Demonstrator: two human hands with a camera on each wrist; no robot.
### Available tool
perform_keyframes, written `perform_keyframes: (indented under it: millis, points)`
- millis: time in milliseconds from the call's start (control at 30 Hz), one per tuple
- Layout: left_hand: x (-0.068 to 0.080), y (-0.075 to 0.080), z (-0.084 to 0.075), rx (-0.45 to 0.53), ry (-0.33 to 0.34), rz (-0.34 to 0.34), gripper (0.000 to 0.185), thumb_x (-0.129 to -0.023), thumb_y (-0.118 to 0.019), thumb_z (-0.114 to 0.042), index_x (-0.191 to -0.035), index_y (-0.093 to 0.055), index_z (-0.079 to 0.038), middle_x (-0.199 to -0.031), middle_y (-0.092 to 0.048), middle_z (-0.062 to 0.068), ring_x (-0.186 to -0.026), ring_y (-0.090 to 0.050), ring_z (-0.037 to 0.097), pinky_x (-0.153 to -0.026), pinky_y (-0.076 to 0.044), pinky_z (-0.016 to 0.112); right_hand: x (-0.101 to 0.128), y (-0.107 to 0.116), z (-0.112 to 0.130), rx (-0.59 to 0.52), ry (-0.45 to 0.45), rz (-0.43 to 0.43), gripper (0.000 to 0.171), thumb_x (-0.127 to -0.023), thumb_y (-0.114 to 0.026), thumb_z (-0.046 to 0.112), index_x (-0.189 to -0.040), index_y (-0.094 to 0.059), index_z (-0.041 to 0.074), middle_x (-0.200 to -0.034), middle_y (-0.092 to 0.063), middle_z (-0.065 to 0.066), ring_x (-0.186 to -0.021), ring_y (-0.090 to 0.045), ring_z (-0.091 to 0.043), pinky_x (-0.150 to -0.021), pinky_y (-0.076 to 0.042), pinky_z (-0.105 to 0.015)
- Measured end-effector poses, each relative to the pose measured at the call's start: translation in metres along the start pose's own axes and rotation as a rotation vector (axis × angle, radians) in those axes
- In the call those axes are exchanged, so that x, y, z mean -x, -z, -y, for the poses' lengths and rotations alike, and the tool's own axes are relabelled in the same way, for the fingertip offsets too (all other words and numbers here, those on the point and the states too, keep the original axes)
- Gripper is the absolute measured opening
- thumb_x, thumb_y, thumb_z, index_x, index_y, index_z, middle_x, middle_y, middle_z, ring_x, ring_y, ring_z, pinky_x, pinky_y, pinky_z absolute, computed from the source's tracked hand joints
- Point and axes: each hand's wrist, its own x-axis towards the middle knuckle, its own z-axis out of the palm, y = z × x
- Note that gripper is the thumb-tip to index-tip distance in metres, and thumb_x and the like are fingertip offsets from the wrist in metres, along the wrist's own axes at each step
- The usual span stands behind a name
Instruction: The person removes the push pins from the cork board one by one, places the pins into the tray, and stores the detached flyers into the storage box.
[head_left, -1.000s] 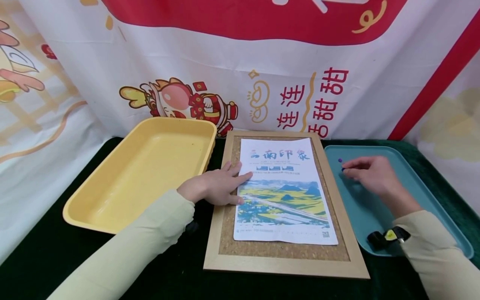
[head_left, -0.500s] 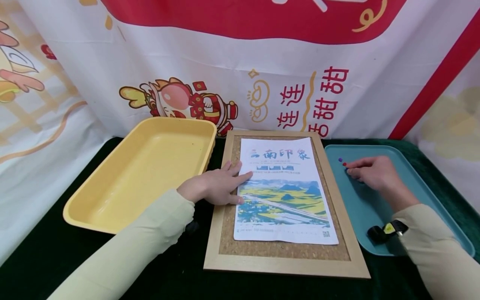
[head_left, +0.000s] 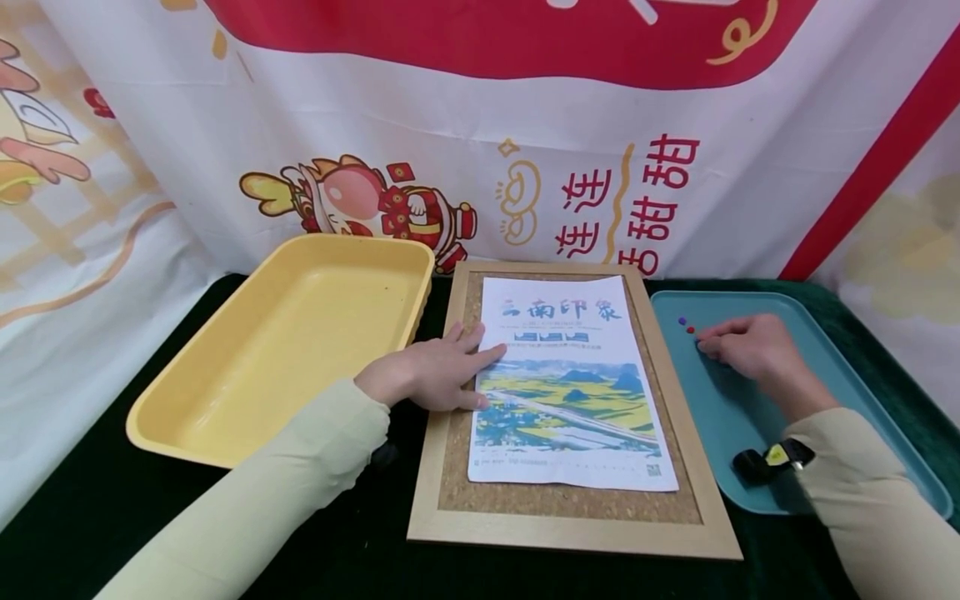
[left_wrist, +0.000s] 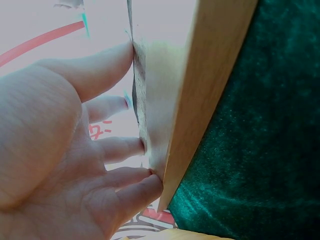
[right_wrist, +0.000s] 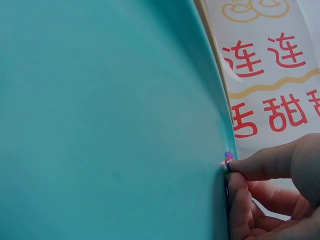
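Pushpins, small with coloured plastic heads (head_left: 686, 326), lie in a little cluster at the far left of the flat teal plastic tray (head_left: 757, 417), which sits on the dark green velvet-covered bench (head_left: 90, 500) to the right of the wooden-framed cork board (head_left: 450, 467). They look very light, hard and smooth, so they would probably skid on the slick tray, and each ends in a sharp point; the rounded head seems the place to take one, between thumb tip and fingertip. The right hand (head_left: 746, 346) rests on the tray with its fingers (right_wrist: 260, 162) curled close together, the tips right up against the pins. In the right wrist view thumb and forefinger look closed around at least one coloured head, though the pins are too small there to be sure it is truly pinched.

The left hand (head_left: 423, 375) lies flat at the left edge of the board, fingers straight and slightly spread, their tips pressing on the printed paper poster with a landscape photo (head_left: 570, 392). That sheet is thin and limp and lies loose on the cork. Left of the board stands a deep yellow plastic tray (head_left: 187, 417). A printed banner with red characters and a cartoon figure (head_left: 525, 167) hangs at the far side.
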Motion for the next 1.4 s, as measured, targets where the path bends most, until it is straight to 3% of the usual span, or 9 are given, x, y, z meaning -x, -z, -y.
perform_keyframes:
  millis: [533,1233,1400]
  points:
    - [0.0010,0.0015,-0.0010,-0.001,0.004,0.000,0.078,-0.110,-0.056,-0.044,-0.173,-0.014,-0.024,-0.180,0.005,0.017,-0.166,0.002,0.045,-0.133,-0.021,0.056,0.0029,0.0027,-0.0002,0.000,-0.060,-0.016,0.042,-0.109,-0.059,0.024,-0.139,-0.064,-0.006,-0.130,-0.066,-0.028,-0.104,-0.056,-0.032,-0.080,-0.049,-0.034]
    - [-0.0016,0.0002,0.0006,0.003,0.008,0.006,0.078,-0.110,-0.056,-0.044,-0.173,-0.014,-0.024,-0.180,0.004,0.016,-0.166,0.002,0.045,-0.133,-0.020,0.057,0.0026,0.0014,-0.0051,0.010,-0.029,0.004,0.043,-0.108,-0.060,0.024,-0.140,-0.063,-0.004,-0.136,-0.061,-0.029,-0.107,-0.054,-0.033,-0.082,-0.047,-0.036]
    - [-0.0008,-0.0001,0.0012,0.004,0.009,0.008,0.079,-0.110,-0.056,-0.045,-0.173,-0.014,-0.024,-0.180,0.005,0.016,-0.166,0.002,0.044,-0.133,-0.020,0.057,0.0004,0.0030,-0.0090,-0.011,-0.008,0.011,0.047,-0.110,-0.057,0.030,-0.144,-0.062,-0.002,-0.141,-0.061,-0.029,-0.109,-0.057,-0.032,-0.080,-0.051,-0.029]
